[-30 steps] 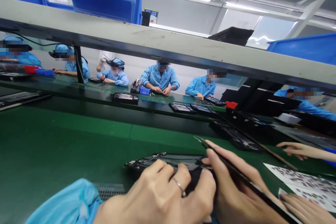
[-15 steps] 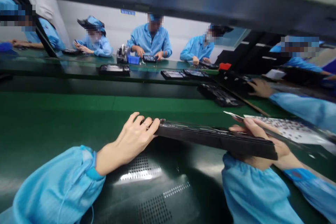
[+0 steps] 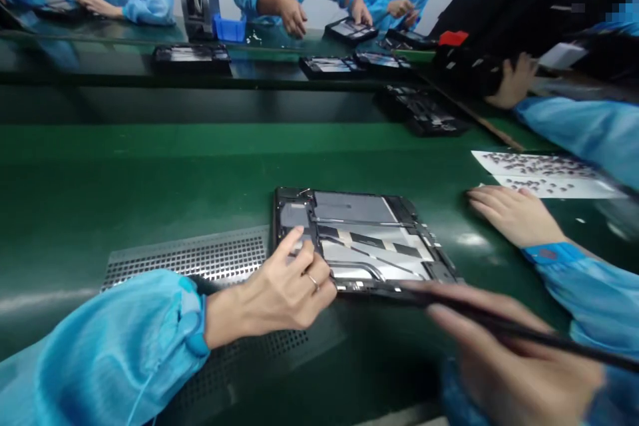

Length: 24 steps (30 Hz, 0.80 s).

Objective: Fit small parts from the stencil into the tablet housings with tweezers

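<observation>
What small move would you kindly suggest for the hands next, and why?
Perhaps guide the slim dark tool to the near edge of the opened device: the right hand holds it close to that edge, and the left hand rests at the device's left end, seemingly steadying it.

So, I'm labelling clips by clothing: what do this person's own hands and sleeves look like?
Both hands are bare. The left hand wears a slim metallic ring. The left sleeve is light blue and loose, gathered into a snug cuff, with a thin pale-blue cord. The right hand is blurred; its blue sleeve shows only partly.
</observation>
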Each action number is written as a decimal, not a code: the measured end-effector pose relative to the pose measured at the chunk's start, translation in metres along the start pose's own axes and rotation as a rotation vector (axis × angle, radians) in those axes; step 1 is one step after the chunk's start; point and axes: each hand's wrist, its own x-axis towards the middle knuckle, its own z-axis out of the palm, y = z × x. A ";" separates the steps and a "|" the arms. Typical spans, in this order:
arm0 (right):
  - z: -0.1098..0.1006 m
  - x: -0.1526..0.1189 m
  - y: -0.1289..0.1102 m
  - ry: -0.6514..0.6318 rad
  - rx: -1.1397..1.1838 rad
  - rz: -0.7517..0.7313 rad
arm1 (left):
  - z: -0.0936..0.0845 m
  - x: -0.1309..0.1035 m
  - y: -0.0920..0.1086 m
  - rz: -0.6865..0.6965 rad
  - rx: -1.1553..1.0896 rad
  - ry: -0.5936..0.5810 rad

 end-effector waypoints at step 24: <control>0.032 -0.041 -0.004 -0.554 0.319 0.462 | 0.007 -0.011 0.006 0.072 -0.133 -0.028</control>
